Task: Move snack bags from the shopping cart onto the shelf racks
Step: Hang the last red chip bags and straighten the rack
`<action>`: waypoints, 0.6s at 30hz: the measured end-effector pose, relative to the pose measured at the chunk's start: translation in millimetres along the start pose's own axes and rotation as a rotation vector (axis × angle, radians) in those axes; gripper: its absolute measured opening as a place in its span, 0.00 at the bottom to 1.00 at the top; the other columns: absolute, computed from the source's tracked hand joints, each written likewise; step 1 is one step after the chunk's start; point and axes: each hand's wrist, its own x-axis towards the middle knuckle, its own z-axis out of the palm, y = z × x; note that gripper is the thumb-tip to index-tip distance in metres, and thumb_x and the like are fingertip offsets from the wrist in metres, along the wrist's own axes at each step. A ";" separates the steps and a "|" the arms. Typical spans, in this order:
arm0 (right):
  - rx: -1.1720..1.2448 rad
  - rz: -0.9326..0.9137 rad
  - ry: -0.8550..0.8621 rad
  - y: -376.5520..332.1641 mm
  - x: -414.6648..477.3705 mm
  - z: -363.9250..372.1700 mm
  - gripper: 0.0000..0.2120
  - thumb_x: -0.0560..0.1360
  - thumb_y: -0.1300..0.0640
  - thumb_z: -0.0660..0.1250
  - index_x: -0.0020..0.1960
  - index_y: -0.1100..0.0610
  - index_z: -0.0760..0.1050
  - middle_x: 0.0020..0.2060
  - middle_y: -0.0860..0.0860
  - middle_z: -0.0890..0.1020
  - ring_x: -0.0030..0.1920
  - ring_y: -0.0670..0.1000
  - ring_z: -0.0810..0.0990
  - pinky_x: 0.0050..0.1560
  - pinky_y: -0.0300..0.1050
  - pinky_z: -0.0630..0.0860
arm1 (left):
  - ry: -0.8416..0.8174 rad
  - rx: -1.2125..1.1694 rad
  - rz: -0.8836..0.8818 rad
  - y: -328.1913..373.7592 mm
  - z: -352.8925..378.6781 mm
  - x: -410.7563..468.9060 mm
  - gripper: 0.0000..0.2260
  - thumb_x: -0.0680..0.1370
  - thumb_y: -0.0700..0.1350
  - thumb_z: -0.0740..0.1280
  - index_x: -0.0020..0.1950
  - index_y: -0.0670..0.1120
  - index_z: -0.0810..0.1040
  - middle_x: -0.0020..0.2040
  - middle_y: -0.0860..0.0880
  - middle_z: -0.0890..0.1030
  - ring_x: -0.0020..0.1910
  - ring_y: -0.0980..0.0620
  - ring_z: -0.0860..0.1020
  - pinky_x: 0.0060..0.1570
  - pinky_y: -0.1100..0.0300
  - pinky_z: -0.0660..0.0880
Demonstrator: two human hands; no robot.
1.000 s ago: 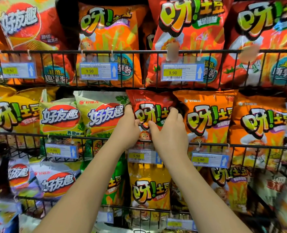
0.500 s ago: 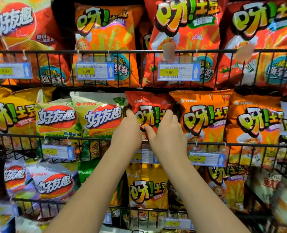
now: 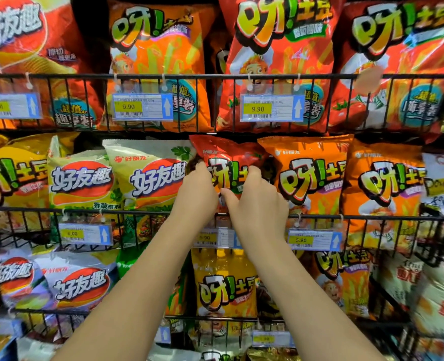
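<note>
Red snack bag (image 3: 228,157) with green-yellow lettering stands upright in the middle wire rack (image 3: 387,218), its lower part behind the rack's front rail. Two bare hands reach up from below and grasp it. The left hand (image 3: 196,195) has its fingers curled round the bag's left edge. The right hand (image 3: 258,207) curls its fingers over the bag's right side, thumb stretched toward the left hand, so the two hands are close together. A pale green bag (image 3: 148,175) sits just to the left of the red one and an orange bag (image 3: 306,178) just to the right. A price tag (image 3: 314,240) reading 5.90 hangs on the rail beneath the orange bag. A large red bag (image 3: 280,48) stands in the upper rack (image 3: 345,76), and a yellow bag (image 3: 224,290) sits in the rack below.
</note>
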 end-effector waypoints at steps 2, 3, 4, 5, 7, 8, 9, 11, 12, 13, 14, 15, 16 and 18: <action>-0.032 -0.010 0.028 -2.5 0.6 3.3 0.27 0.80 0.40 0.65 0.70 0.56 0.67 0.52 0.49 0.83 0.51 0.53 0.84 0.39 0.43 0.67 | -0.030 -0.013 -0.025 -0.5 0.5 4.0 0.16 0.84 0.37 0.61 0.72 0.38 0.66 0.64 0.37 0.78 0.62 0.38 0.78 0.52 0.49 0.76; -0.050 -0.022 0.036 -3.9 0.6 5.6 0.27 0.80 0.39 0.65 0.69 0.56 0.68 0.50 0.49 0.83 0.50 0.52 0.84 0.38 0.43 0.68 | -0.040 -0.017 -0.037 -1.1 1.2 5.3 0.16 0.84 0.38 0.60 0.72 0.38 0.67 0.64 0.37 0.78 0.61 0.38 0.78 0.51 0.50 0.75; -0.065 -0.038 0.041 -5.4 0.1 7.9 0.26 0.79 0.39 0.66 0.68 0.56 0.69 0.49 0.49 0.83 0.48 0.52 0.84 0.37 0.44 0.70 | -0.050 -0.020 -0.052 -1.8 2.0 6.0 0.15 0.84 0.38 0.60 0.71 0.38 0.67 0.64 0.36 0.77 0.61 0.37 0.78 0.50 0.50 0.74; -0.074 -0.051 0.045 -6.6 0.0 10.1 0.26 0.79 0.39 0.66 0.67 0.57 0.70 0.48 0.49 0.83 0.47 0.52 0.85 0.37 0.44 0.72 | -0.060 -0.021 -0.064 -2.0 2.8 6.8 0.15 0.85 0.38 0.59 0.71 0.38 0.67 0.65 0.36 0.77 0.62 0.37 0.78 0.50 0.50 0.73; -0.078 -0.058 0.044 -6.4 0.2 13.0 0.26 0.78 0.38 0.67 0.66 0.57 0.71 0.48 0.50 0.83 0.46 0.53 0.85 0.39 0.46 0.75 | -0.080 0.000 -0.075 -1.4 4.2 6.2 0.17 0.85 0.39 0.59 0.73 0.38 0.65 0.67 0.35 0.76 0.63 0.37 0.77 0.51 0.50 0.74; -0.082 -0.058 0.038 -5.4 1.0 13.4 0.26 0.78 0.38 0.67 0.65 0.57 0.70 0.48 0.50 0.83 0.46 0.53 0.84 0.39 0.47 0.75 | -0.091 0.019 -0.078 -1.0 4.0 5.1 0.19 0.85 0.38 0.59 0.75 0.38 0.63 0.68 0.35 0.75 0.64 0.37 0.77 0.52 0.50 0.74; -0.086 -0.055 0.030 -4.0 2.0 13.5 0.26 0.78 0.38 0.67 0.63 0.56 0.70 0.47 0.50 0.82 0.46 0.53 0.84 0.38 0.46 0.75 | -0.100 0.029 -0.076 -0.7 3.3 3.1 0.20 0.85 0.38 0.59 0.76 0.38 0.62 0.69 0.36 0.75 0.64 0.37 0.77 0.52 0.50 0.75; -0.082 -0.043 0.026 0.0 3.8 12.7 0.25 0.77 0.37 0.67 0.61 0.56 0.69 0.46 0.50 0.82 0.45 0.53 0.84 0.36 0.45 0.72 | -0.108 0.034 -0.055 -2.8 0.6 -3.1 0.20 0.85 0.40 0.59 0.77 0.38 0.61 0.68 0.37 0.76 0.63 0.39 0.78 0.49 0.53 0.74; -0.077 -0.035 0.030 2.2 4.5 12.3 0.25 0.77 0.36 0.67 0.61 0.55 0.68 0.46 0.50 0.82 0.45 0.54 0.84 0.36 0.45 0.72 | -0.101 0.030 -0.036 -5.5 -1.2 -7.4 0.19 0.86 0.42 0.59 0.76 0.38 0.62 0.66 0.38 0.78 0.62 0.40 0.79 0.47 0.54 0.74; -0.077 -0.027 0.030 3.6 5.5 12.6 0.26 0.77 0.36 0.67 0.61 0.56 0.68 0.46 0.50 0.82 0.45 0.54 0.84 0.35 0.45 0.72 | -0.082 0.024 -0.009 -8.9 -3.3 -13.0 0.18 0.86 0.44 0.59 0.74 0.40 0.64 0.64 0.39 0.79 0.59 0.41 0.80 0.46 0.54 0.74; -0.083 -0.019 0.028 4.6 6.6 13.0 0.27 0.77 0.35 0.67 0.62 0.56 0.67 0.47 0.50 0.82 0.46 0.54 0.84 0.35 0.44 0.71 | -0.049 0.029 0.030 -13.0 -6.4 -19.1 0.15 0.86 0.46 0.60 0.71 0.42 0.68 0.62 0.42 0.80 0.57 0.43 0.81 0.46 0.53 0.76; -0.089 -0.012 0.026 5.4 7.9 13.6 0.27 0.77 0.35 0.66 0.62 0.56 0.67 0.47 0.51 0.82 0.45 0.54 0.84 0.35 0.44 0.70 | 0.006 0.048 0.077 -17.8 -9.9 -25.5 0.13 0.85 0.48 0.60 0.68 0.45 0.71 0.60 0.45 0.80 0.55 0.45 0.80 0.47 0.51 0.78; -0.094 -0.008 0.022 5.8 9.6 14.1 0.28 0.77 0.35 0.66 0.63 0.56 0.67 0.47 0.51 0.82 0.45 0.55 0.84 0.35 0.44 0.70 | 0.087 0.074 0.123 -23.5 -14.1 -31.8 0.12 0.85 0.49 0.62 0.66 0.47 0.72 0.59 0.48 0.80 0.55 0.47 0.80 0.47 0.50 0.79; -0.104 -0.003 0.014 5.3 12.9 15.1 0.28 0.77 0.35 0.66 0.63 0.57 0.66 0.46 0.51 0.81 0.45 0.55 0.84 0.35 0.45 0.69 | 0.309 0.093 0.184 -35.3 -25.5 -42.4 0.14 0.82 0.51 0.66 0.67 0.49 0.73 0.61 0.49 0.76 0.58 0.47 0.76 0.47 0.51 0.78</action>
